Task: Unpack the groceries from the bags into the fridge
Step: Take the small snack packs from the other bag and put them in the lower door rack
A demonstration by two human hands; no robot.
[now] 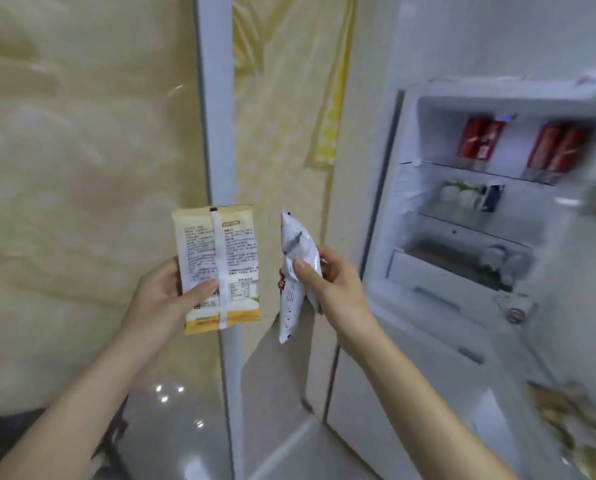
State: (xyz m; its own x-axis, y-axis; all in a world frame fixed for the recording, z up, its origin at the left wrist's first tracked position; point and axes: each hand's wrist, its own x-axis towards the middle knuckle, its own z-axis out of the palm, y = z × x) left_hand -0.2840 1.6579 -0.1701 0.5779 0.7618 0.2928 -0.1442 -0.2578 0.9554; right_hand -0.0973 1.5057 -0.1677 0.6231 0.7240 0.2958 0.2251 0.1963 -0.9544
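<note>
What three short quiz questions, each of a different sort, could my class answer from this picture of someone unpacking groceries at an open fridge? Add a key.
1. True or false: the left hand holds the yellow packet with its printed back facing the camera.
2. Multiple choice: what does the right hand grip? A) a red can B) the white pouch C) nothing
3. Fill the gap: the red packs stand on the ___ shelf of the open fridge.

Key: 1 true; 2 B; 3 top.
</note>
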